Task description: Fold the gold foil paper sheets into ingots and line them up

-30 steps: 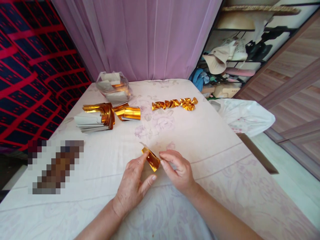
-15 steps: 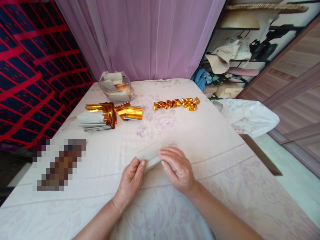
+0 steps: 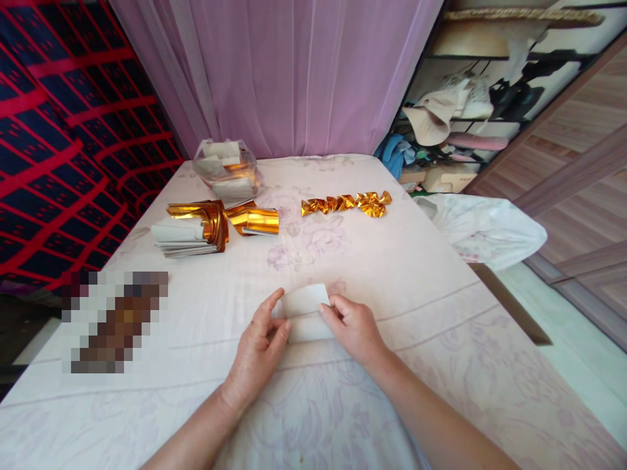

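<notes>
Flattened out now: that paper sheet (image 3: 304,312), half-rolled a moment ago, lies white side up on the bed (image 3: 421,274). Left hand (image 3: 258,352) pins its 9 o'clock edge, right hand (image 3: 353,328) its 3 o'clock edge, fingertips pressing, likely to stop curling. Further off at 11 o'clock sits the gold foil stack (image 3: 193,228), folded gold pieces (image 3: 345,203) at 1 o'clock.

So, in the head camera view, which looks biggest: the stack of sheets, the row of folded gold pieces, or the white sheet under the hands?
1. Stack of sheets
2. Row of folded gold pieces
3. White sheet, though it is nearer the camera and partly covered, so unsure.
</notes>
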Demonstrator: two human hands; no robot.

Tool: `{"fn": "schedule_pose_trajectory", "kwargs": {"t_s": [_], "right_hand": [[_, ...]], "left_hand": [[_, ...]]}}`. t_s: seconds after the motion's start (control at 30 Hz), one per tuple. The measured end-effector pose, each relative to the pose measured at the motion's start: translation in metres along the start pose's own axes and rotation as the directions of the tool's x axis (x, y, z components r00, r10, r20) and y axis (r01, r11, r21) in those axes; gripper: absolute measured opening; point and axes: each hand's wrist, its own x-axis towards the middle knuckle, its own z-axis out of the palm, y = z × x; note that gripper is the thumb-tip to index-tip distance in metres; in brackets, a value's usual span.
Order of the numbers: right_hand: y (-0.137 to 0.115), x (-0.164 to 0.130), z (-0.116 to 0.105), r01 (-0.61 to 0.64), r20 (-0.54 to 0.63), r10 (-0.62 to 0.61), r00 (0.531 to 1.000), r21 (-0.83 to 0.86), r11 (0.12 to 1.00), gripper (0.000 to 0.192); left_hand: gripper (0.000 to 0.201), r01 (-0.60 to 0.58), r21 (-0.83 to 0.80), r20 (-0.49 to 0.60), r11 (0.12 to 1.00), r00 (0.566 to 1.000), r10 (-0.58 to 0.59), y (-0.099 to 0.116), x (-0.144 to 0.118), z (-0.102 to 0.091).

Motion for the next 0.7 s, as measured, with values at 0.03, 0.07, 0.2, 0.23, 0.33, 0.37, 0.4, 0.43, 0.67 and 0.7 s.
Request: {"fn": "schedule_pose_trajectory", "kwargs": {"t_s": [0.03, 0.07, 0.2, 0.23, 0.33, 0.37, 0.4, 0.43, 0.67, 0.7], "right_hand": [[0.0, 0.0, -0.001, 0.012, -0.009, -0.013, 1.0, -0.101, 0.995, 0.035], [0.0, 0.0, -0.002, 0.019, -0.011, -0.022, 1.0, -0.192, 0.981, 0.035], [-0.002, 0.002, -0.004, 0.015, 0.029, -0.004, 1.0, -0.396, 0.918, 0.033], [-0.003, 0.002, -0.004, 0.01, 0.045, 0.009, 0.999, -0.422, 0.906, 0.032], [-0.006, 0.005, -0.005, -0.003, 0.086, 0.05, 0.995, -0.479, 0.878, 0.029], [-0.006, 0.005, -0.006, -0.008, 0.094, 0.063, 0.994, -0.49, 0.871, 0.028], [-0.006, 0.006, -0.006, -0.017, 0.097, 0.075, 0.992, -0.495, 0.869, 0.026], [-0.005, 0.006, -0.007, -0.03, 0.093, 0.086, 0.992, -0.488, 0.872, 0.025], [0.013, 0.003, -0.027, -0.008, 0.271, 0.014, 0.963, -0.022, 1.0, 0.045], [0.015, 0.002, -0.031, 0.012, 0.316, -0.026, 0.948, 0.045, 0.999, 0.048]], "left_hand": [[0.056, -0.034, 0.067, -0.025, 0.997, 0.999, 0.035, -0.001, 0.0, -0.001], [0.056, -0.078, 0.129, -0.046, 0.989, 0.995, 0.085, -0.002, -0.001, -0.002], [0.041, -0.291, 0.372, 0.005, 0.882, 0.95, 0.311, 0.003, 0.001, -0.007], [0.037, -0.343, 0.425, 0.06, 0.838, 0.934, 0.352, 0.005, 0.002, -0.008], [0.038, -0.467, 0.509, 0.277, 0.723, 0.884, 0.375, 0.008, 0.004, -0.008], [0.043, -0.493, 0.518, 0.343, 0.699, 0.868, 0.359, 0.008, 0.004, -0.007], [0.048, -0.51, 0.526, 0.392, 0.68, 0.856, 0.338, 0.007, 0.004, -0.006], [0.054, -0.519, 0.534, 0.425, 0.667, 0.847, 0.319, 0.006, 0.004, -0.004], [0.05, -0.457, 0.587, 0.391, 0.669, 0.883, 0.26, 0.005, 0.001, 0.003], [0.048, -0.435, 0.589, 0.366, 0.682, 0.895, 0.255, 0.006, 0.001, 0.004]]}}
